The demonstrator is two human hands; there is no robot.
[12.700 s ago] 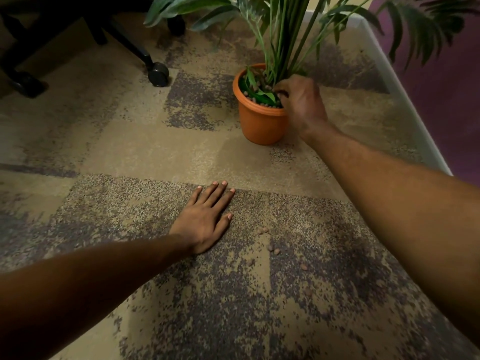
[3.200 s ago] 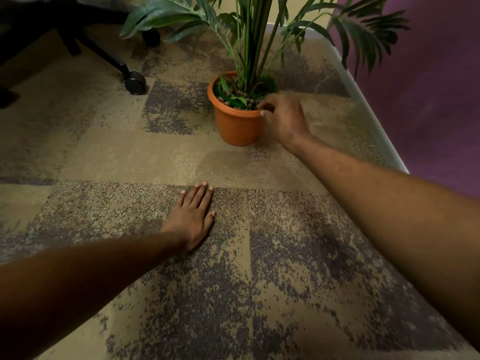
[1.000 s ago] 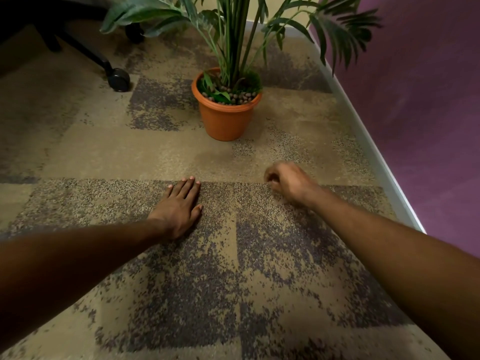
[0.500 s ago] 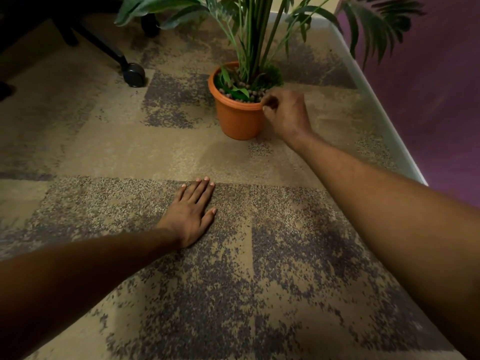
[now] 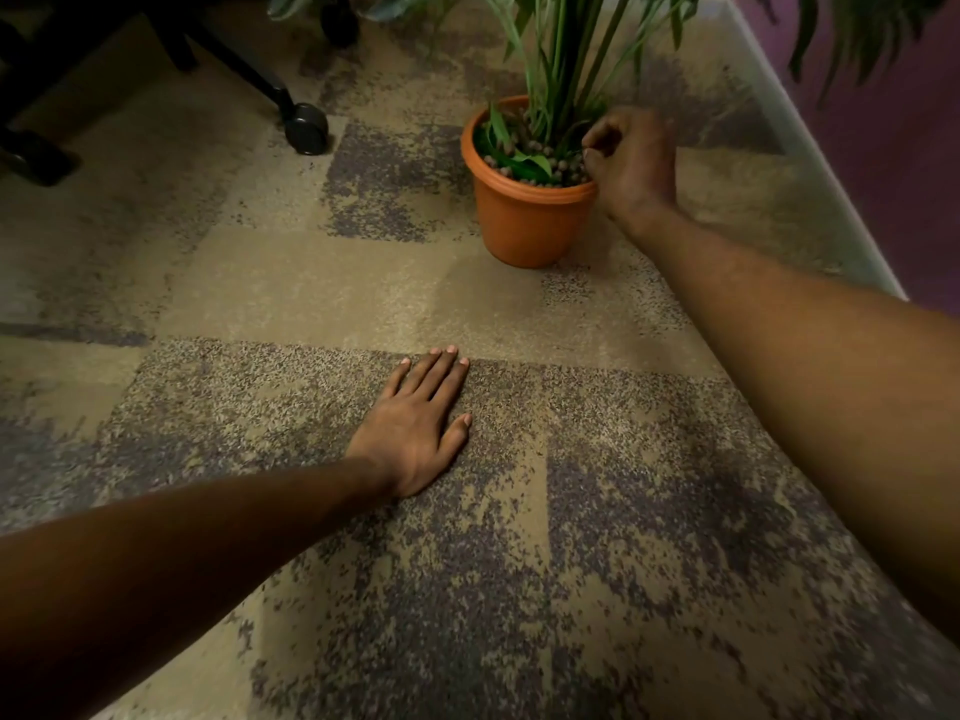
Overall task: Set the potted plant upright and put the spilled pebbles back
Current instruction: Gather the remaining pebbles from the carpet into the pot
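Standing upright, orange potted plant (image 5: 524, 220), pebbles (image 5: 558, 166) inside; right hand (image 5: 631, 158) fingers (image 5: 597, 141) curled, hold unclear; left hand (image 5: 415, 423) flat.

Mottled tan-purple carpet (image 5: 322, 283); office chair base (image 5: 228, 59) with caster (image 5: 306, 129) far left; purple wall (image 5: 883, 137), white baseboard (image 5: 810, 148) right.

Left hand (image 5: 415, 428), right hand (image 5: 634, 163): bare. Forearms bare up to near frame edge. Fingernails short on left hand.

The pot (image 5: 524, 220) stands on the floor (image 5: 311, 283) near its right edge, pebbles (image 5: 545, 163) in it, a chair caster (image 5: 306, 129) to its left. The left hand (image 5: 421, 423) lies before it, the right hand (image 5: 631, 161) at its right rim.
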